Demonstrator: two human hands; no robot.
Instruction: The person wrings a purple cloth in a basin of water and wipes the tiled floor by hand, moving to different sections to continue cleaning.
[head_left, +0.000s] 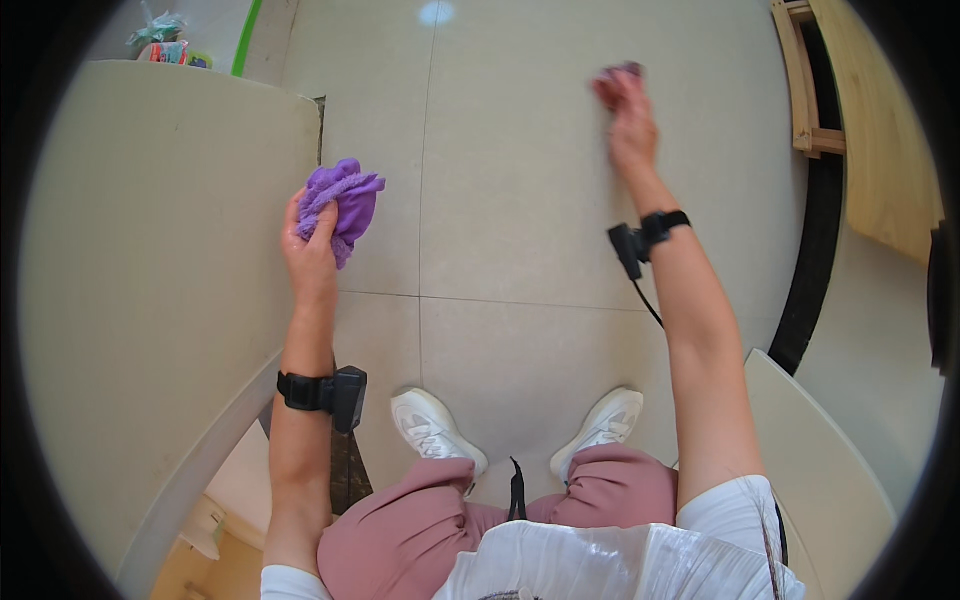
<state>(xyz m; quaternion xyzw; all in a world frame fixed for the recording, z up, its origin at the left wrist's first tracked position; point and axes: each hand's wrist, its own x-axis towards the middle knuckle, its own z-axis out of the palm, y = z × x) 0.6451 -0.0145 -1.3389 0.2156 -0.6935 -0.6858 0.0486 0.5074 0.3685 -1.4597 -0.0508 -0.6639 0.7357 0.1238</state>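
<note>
My left hand (309, 238) grips a purple cloth (352, 206), bunched up, with a fluffy pile on one face and a smooth face folded outward. It is beside the corner of a pale cabinet or counter panel (172, 225), above the floor. My right hand (634, 139) is stretched far forward over the tiled floor (510, 217) and blurred by motion. A dark reddish patch shows at its fingertips; whether this is a held thing is too blurred to tell. Each forearm wears a black strap with a small black device.
A wooden frame (801, 82) and a light wooden board (885, 127) stand at the right, by a black strip (814, 262). A pale panel (817, 427) lies at lower right. Small packages (165, 52) sit at upper left. My white shoes (435, 424) are on the floor.
</note>
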